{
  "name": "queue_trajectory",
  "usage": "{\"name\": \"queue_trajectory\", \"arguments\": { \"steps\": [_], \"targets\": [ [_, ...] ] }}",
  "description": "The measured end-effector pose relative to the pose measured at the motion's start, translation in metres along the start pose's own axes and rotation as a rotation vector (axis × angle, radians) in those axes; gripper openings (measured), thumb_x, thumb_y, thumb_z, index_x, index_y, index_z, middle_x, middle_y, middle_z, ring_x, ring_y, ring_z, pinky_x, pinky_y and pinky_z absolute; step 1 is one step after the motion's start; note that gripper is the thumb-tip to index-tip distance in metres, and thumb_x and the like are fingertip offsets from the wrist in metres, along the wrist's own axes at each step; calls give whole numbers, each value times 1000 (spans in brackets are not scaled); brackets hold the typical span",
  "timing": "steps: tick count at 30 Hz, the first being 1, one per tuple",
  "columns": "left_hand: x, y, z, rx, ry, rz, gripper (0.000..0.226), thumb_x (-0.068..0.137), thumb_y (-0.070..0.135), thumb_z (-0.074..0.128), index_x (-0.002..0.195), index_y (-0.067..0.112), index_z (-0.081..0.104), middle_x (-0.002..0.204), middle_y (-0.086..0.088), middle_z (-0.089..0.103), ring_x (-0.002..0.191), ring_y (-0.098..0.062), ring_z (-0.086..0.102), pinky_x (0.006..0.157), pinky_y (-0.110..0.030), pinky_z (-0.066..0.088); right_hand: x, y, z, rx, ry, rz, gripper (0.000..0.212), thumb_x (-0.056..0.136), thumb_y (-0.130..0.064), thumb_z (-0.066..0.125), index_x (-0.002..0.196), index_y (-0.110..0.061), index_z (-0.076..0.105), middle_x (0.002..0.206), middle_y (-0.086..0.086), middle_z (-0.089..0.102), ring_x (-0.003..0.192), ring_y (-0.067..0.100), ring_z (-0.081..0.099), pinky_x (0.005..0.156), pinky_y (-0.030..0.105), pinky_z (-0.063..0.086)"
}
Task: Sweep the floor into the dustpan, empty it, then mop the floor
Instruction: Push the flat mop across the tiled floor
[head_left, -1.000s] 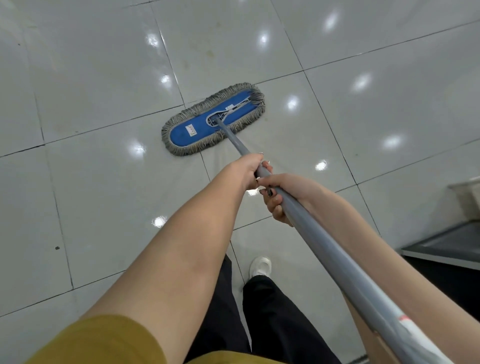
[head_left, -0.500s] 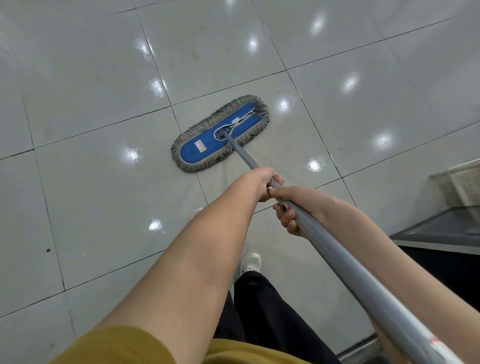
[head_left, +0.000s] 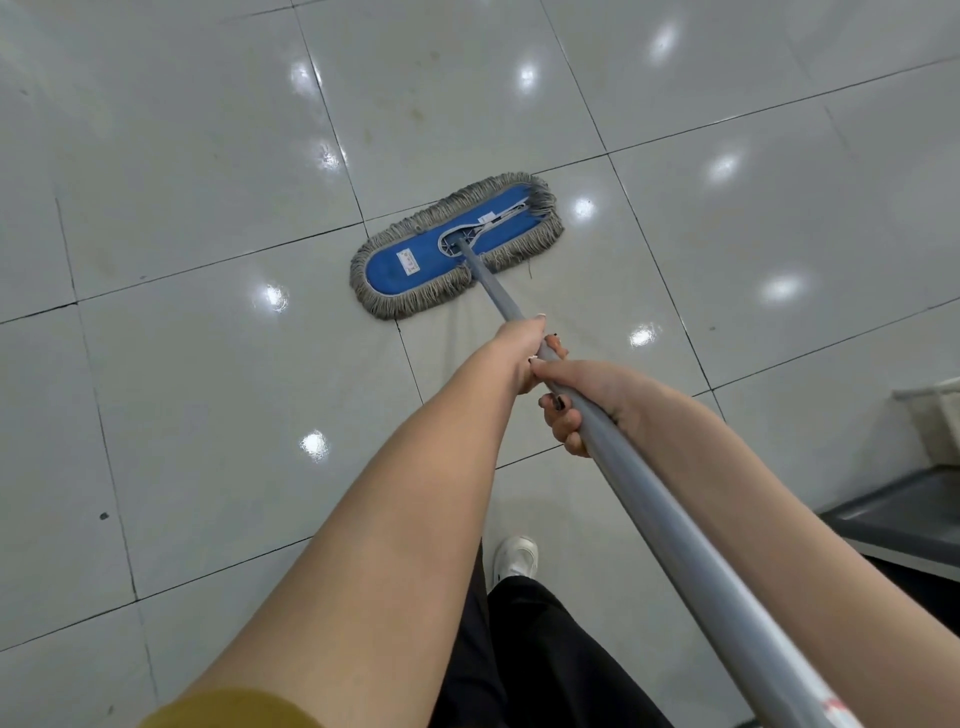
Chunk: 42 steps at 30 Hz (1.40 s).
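Both hands grip a flat mop on a glossy tiled floor.

The pale tiled floor (head_left: 208, 156) fills the view, its dark grout lines crossing under and around the mop head (head_left: 415, 265), which lies flat on it, turned at a slant. From the bracket at the middle of the mop head, the long grey handle (head_left: 675, 519) runs back toward the person and to the right. A dark ledge (head_left: 898, 514) sits well to the right of the mop head, nearer the person. Black trousers (head_left: 545, 649) show well behind the mop head, below the arms. The mop head is a blue pad fringed with grey yarn. The right hand (head_left: 587, 395) wraps the handle, fingers curled under it; the left hand (head_left: 522, 353) clasps the handle just ahead, nearer the mop head, touching the right. A white shoe (head_left: 515, 557) stands behind the mop head, under the arms.
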<state>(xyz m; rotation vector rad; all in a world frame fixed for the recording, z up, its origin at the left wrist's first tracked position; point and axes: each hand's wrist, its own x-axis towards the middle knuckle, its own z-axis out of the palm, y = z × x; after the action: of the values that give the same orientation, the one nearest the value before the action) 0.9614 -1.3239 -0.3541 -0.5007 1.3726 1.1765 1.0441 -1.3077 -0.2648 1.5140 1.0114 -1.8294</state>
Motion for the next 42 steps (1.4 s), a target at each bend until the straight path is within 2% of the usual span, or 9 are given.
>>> {"name": "queue_trajectory", "arguments": {
  "steps": [2,6,10,15,19,23,29,32,42],
  "targets": [
    [11,22,-5,1,-6,9,36,101,24,41,69,9,38,49,0,42,21,-7,41,29,-10,32,8,-23,4,1,-3,5,39,93,-42,52,69,-14,40,33,-5,40,21,6,37,30,10,33],
    [32,68,-15,15,13,28,34,101,25,42,71,9,39,34,2,43,22,-7,43,30,-10,34,25,-69,16,24,-20,0,38,94,-41,52,70,-15,39,33,-5,40,21,6,37,30,10,34],
    [53,111,-22,35,7,27,33,101,24,41,72,9,39,57,-1,42,21,-7,43,32,-11,34,42,-109,27,70,-27,-7,37,94,-41,51,72,-15,39,33,-6,39,21,6,37,30,9,33],
    [72,156,-34,55,2,46,32,101,25,42,72,11,38,43,1,45,22,-7,42,38,-15,36,57,-153,45,130,-28,-19,37,94,-40,52,70,-15,39,33,-6,39,21,5,36,30,9,32],
    [75,166,-41,37,-37,16,28,100,25,45,75,12,40,55,1,44,23,-6,45,32,-10,36,59,-161,50,160,-46,-30,36,94,-39,53,70,-14,40,34,-6,39,23,4,37,29,10,32],
    [72,154,-41,-22,-58,-2,28,98,26,48,75,12,42,32,5,45,24,-7,47,32,-11,38,53,-149,47,176,-43,-38,40,91,-41,57,66,-14,41,36,-6,39,24,4,37,29,11,31],
    [58,114,-37,-75,-102,0,26,98,25,48,78,10,42,46,1,47,29,-9,49,35,-12,40,41,-106,35,152,-70,-93,33,93,-21,56,65,-14,40,39,-5,39,25,4,37,29,11,32],
    [45,85,-37,-74,-157,-15,23,98,18,45,76,10,41,39,0,48,29,-11,50,38,-14,42,29,-74,26,156,-87,-85,30,92,-12,52,64,-13,42,38,-4,40,25,4,38,30,11,33],
    [-16,-46,-19,-156,-148,32,24,92,6,42,69,10,43,35,1,48,29,-12,49,38,-10,42,-19,45,-12,-7,-144,-27,30,91,-12,55,64,-11,42,41,-1,45,28,6,42,33,14,38]
  ]
}}
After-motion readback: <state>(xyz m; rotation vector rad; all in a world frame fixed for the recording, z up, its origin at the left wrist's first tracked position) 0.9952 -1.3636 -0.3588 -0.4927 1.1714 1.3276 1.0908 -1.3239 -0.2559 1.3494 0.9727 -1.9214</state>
